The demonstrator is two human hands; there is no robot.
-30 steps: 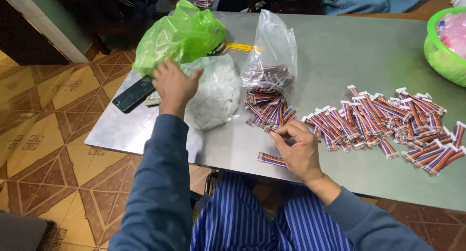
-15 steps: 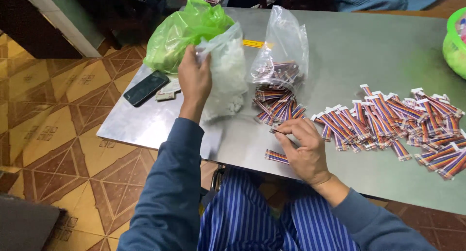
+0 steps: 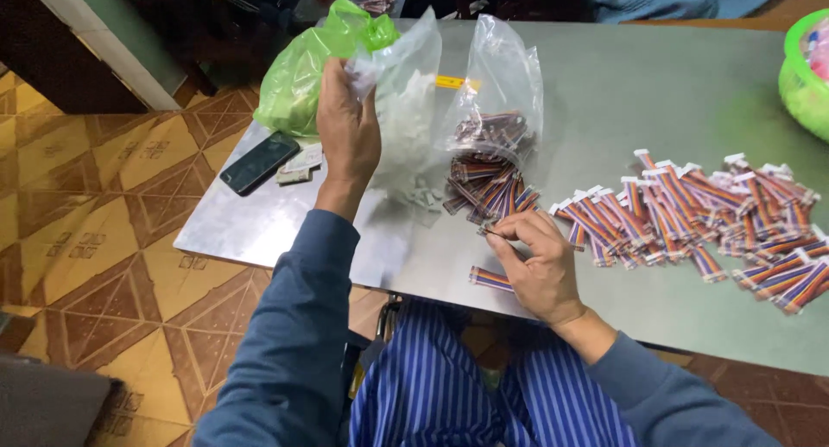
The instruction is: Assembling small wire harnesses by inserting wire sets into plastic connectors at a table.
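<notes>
Both hands grip — left [image 3: 348,127] lifts clear bag [image 3: 401,93] upright, right [image 3: 535,261] pinches a ribbon cable [image 3: 485,231] end.

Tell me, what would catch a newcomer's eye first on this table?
Probably the heap of striped ribbon cables spread across the right of the metal table. Next, the left hand lifting a clear bag of small white parts at the table's left, in front of a bright green bag. The right hand pinches one small piece at the near edge, beside a second clear bag of cables.
</notes>
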